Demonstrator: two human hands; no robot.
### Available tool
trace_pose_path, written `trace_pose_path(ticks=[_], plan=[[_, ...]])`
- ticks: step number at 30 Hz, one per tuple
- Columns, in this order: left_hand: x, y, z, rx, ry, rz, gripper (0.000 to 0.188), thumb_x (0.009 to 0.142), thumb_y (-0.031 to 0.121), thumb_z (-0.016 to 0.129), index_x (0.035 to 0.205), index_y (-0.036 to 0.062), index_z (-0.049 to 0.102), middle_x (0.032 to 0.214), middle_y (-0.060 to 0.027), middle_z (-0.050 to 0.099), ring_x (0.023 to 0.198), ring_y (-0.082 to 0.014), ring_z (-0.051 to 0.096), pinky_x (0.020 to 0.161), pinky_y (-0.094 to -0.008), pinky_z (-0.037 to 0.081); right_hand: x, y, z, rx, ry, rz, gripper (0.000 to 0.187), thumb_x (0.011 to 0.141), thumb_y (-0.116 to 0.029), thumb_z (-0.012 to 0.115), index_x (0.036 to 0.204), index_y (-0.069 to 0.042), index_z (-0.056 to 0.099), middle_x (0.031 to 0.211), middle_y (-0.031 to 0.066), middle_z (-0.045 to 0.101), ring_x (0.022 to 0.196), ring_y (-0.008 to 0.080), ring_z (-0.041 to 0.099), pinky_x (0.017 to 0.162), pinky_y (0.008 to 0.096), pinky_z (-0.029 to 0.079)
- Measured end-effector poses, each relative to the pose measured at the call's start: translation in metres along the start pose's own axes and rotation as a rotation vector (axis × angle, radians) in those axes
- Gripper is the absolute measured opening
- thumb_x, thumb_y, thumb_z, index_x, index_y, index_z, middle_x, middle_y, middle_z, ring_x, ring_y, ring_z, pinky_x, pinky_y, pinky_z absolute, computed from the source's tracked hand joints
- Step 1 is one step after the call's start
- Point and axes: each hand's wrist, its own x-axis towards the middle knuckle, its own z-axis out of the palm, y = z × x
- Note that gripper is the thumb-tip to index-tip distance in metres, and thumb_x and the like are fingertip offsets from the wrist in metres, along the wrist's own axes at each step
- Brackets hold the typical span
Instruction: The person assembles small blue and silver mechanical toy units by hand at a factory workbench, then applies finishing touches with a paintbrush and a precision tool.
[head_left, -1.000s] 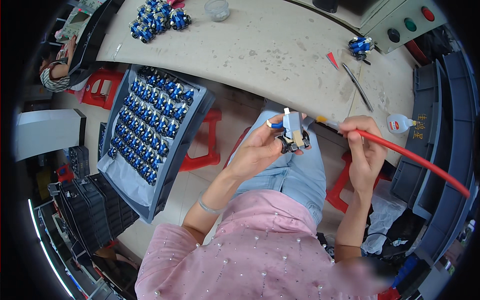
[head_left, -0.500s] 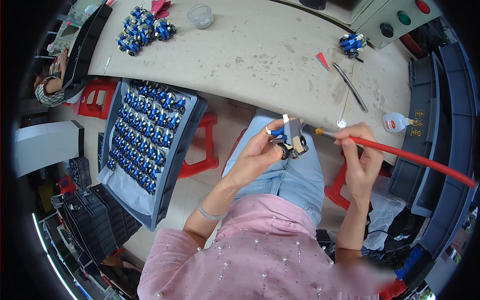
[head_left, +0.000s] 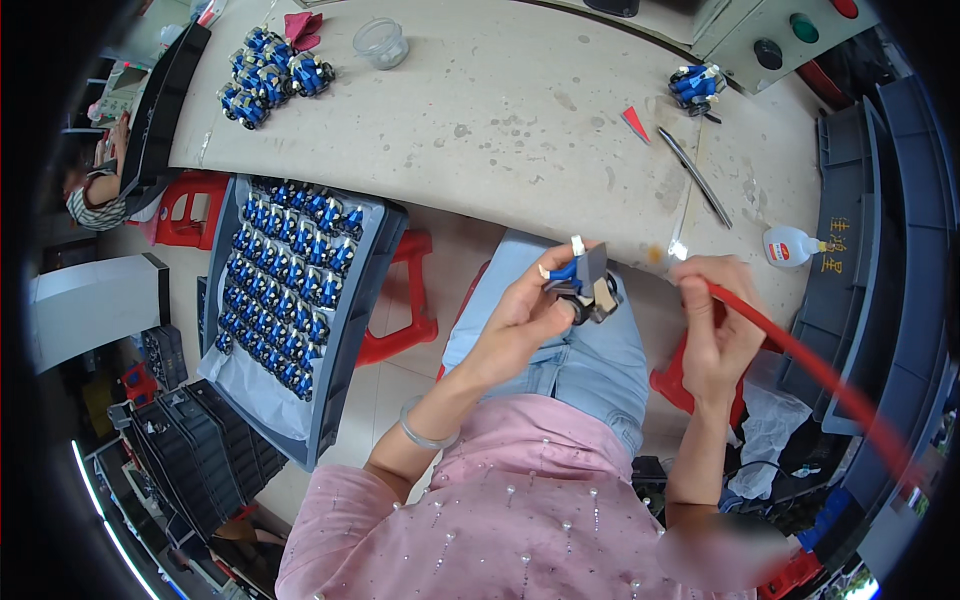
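Observation:
My left hand (head_left: 515, 325) is closed around a small blue, grey and cream toy vehicle (head_left: 592, 275) with black wheels, held over my lap just off the table's front edge. The fingers cover part of the toy's underside. To its right, my right hand (head_left: 722, 325) pinches a long red-handled paintbrush (head_left: 805, 355) close to the bristle end. The brush's yellowish tip is smeared by motion and stands apart from the toy. The handle slants down to the right.
A grey tray (head_left: 364, 300) at left holds rows of similar blue toys (head_left: 290, 240). On the table (head_left: 480, 90) are piled toys (head_left: 265, 80), red cloth (head_left: 303, 28), a clear cup (head_left: 380, 44), another toy (head_left: 697, 88), a metal pen-like tool (head_left: 695, 178) and a white bottle (head_left: 788, 247).
The brush has swung: its tip moved slightly away from the toy, and the handle's far end dropped lower. The toy in my left hand shifted slightly right and turned a little.

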Motion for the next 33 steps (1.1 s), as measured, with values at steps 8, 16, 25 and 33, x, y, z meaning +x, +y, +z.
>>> trace_pose_path(ticks=[8, 16, 25, 33], plan=[[0.002, 0.002, -0.006, -0.552, -0.109, -0.158, 0.065, 0.089, 0.018, 0.054, 0.142, -0.001, 0.023, 0.127, -0.0256, 0.045, 0.112, -0.0367, 0.051, 0.089, -0.0387, 0.044, -0.01, 0.002, 0.011, 0.511, -0.109, 0.124, 0.017, 0.088, -0.011, 0.061, 0.083, 0.005, 0.063, 0.078, 0.0104, 0.062, 0.07, 0.014, 0.056, 0.065, 0.0241, 0.043], [0.007, -0.005, -0.012, -0.748, -0.183, -0.196, 0.066, 0.087, 0.015, 0.056, 0.142, 0.0001, 0.022, 0.124, -0.0286, 0.043, 0.106, -0.0405, 0.05, 0.085, -0.0351, 0.046, -0.005, 0.003, -0.002, 0.574, 0.047, 0.123, 0.021, 0.091, -0.015, 0.059, 0.09, 0.005, 0.063, 0.081, 0.0094, 0.061, 0.072, 0.0134, 0.057, 0.065, 0.0229, 0.044], [0.005, -0.003, -0.005, -0.726, -0.166, -0.231, 0.066, 0.087, 0.015, 0.055, 0.143, 0.0012, 0.022, 0.124, -0.0281, 0.043, 0.104, -0.0411, 0.051, 0.082, -0.0345, 0.045, -0.007, 0.006, -0.003, 0.51, -0.242, 0.038, 0.013, 0.086, -0.008, 0.061, 0.089, 0.004, 0.066, 0.084, 0.0118, 0.065, 0.075, 0.0159, 0.059, 0.067, 0.0258, 0.045], [0.005, -0.003, -0.006, -0.733, -0.204, -0.219, 0.064, 0.087, 0.015, 0.054, 0.142, 0.0017, 0.023, 0.123, -0.0282, 0.042, 0.105, -0.0409, 0.05, 0.081, -0.034, 0.045, -0.001, -0.003, -0.002, 0.37, 0.002, 0.045, 0.011, 0.086, -0.003, 0.059, 0.091, 0.003, 0.066, 0.083, 0.0104, 0.063, 0.074, 0.0141, 0.058, 0.067, 0.0242, 0.045]])
